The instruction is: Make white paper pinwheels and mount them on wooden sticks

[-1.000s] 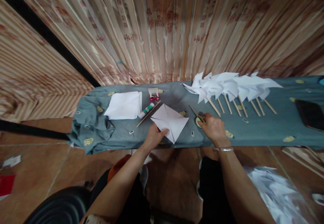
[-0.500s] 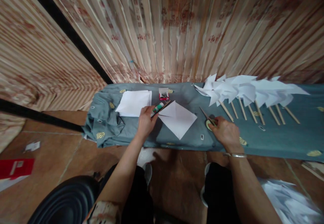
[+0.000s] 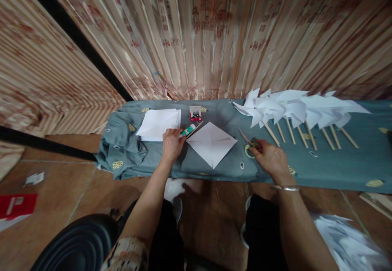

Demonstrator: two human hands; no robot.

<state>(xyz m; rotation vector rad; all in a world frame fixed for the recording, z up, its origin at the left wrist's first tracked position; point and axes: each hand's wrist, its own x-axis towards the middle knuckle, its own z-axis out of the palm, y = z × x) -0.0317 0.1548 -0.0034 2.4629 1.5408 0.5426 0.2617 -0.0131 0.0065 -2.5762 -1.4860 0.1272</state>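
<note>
Glue stick (image 3: 188,130) lies on the bench (image 3: 337,165), touched by my left hand (image 3: 171,143).
My right hand (image 3: 271,158) grips scissors (image 3: 248,142); between both hands I see 1 creased paper square (image 3: 212,143), paper stack (image 3: 158,124) further left.

Position: your one camera sits on your head.
Direction: forward and down over the table (image 3: 337,169).
Distance: near, at arm's reach.
Shared: nothing; single view.
</note>
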